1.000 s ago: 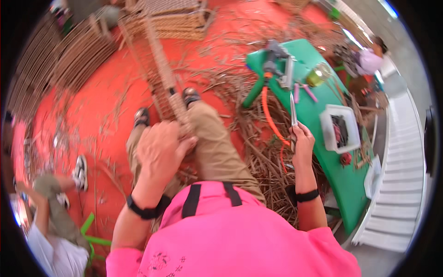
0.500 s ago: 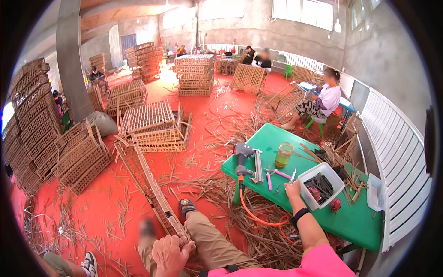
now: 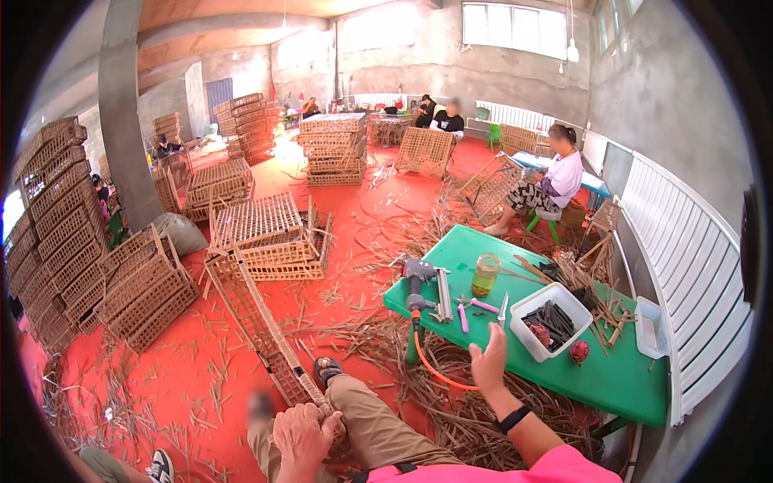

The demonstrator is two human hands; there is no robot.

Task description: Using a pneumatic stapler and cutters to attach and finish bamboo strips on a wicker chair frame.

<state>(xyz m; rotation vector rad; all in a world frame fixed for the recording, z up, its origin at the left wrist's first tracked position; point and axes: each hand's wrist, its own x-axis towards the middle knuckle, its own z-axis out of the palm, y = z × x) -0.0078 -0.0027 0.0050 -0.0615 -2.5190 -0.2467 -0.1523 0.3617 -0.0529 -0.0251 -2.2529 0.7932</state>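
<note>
My left hand [image 3: 304,435] is closed over the near end of a long, narrow woven wicker frame [image 3: 270,342]. The frame slants away to the upper left between my legs, and its far end leans up near a low stack of woven panels. My right hand [image 3: 488,358] is at the near edge of a green table [image 3: 535,386], thumb apart from the fingers, with nothing visible in it. Just beyond its fingertips lies a small knife [image 3: 503,307]. Pink-handled pliers [image 3: 465,314] and a staple gun [image 3: 420,286] lie farther left.
On the table stand a jar of yellowish liquid [image 3: 485,275], a white tub of dark strips [image 3: 554,318] and a dark red ball [image 3: 579,351]. An orange air hose [image 3: 439,370] hangs below. Stacked woven crates [image 3: 332,149] fill the room; a person [image 3: 557,181] sits at right.
My right hand has drawn back from the knife toward me, leaving it on the table. My left hand keeps its hold on the wicker frame. The view has shifted slightly.
</note>
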